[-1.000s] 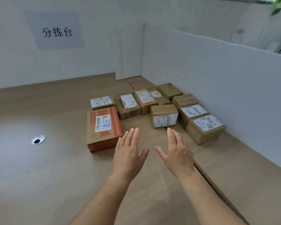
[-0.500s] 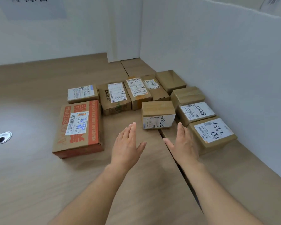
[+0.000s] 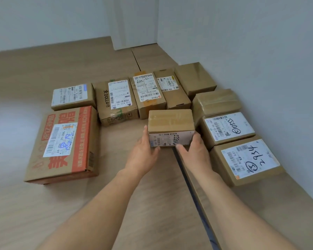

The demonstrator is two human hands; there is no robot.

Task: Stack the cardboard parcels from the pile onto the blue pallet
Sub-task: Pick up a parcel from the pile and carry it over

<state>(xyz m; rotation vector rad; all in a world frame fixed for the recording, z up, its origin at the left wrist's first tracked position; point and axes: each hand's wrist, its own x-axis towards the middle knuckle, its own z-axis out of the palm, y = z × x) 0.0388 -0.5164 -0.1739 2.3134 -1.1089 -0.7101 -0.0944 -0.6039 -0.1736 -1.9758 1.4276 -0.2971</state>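
Note:
A small taped cardboard parcel (image 3: 170, 123) with a white label on its near face stands on the wooden table. My left hand (image 3: 143, 152) presses its left side and my right hand (image 3: 193, 150) its right side, thumbs on the near face. Around it lie several other parcels: a large flat orange-printed box (image 3: 65, 141) at left, a row of labelled boxes (image 3: 116, 100) behind, and a column at right, nearest a box with a handwritten label (image 3: 246, 159). No blue pallet is in view.
White partition walls (image 3: 242, 42) close off the back and right side, forming a corner behind the parcels. A dark seam (image 3: 190, 183) between two table tops runs from under the held parcel toward me. Bare wood (image 3: 43, 213) lies at the near left.
Both hands reached forward from open and apart to clasp the small parcel's sides. The view moved closer and tilted down, so the wall sign and the table's round hole left the frame.

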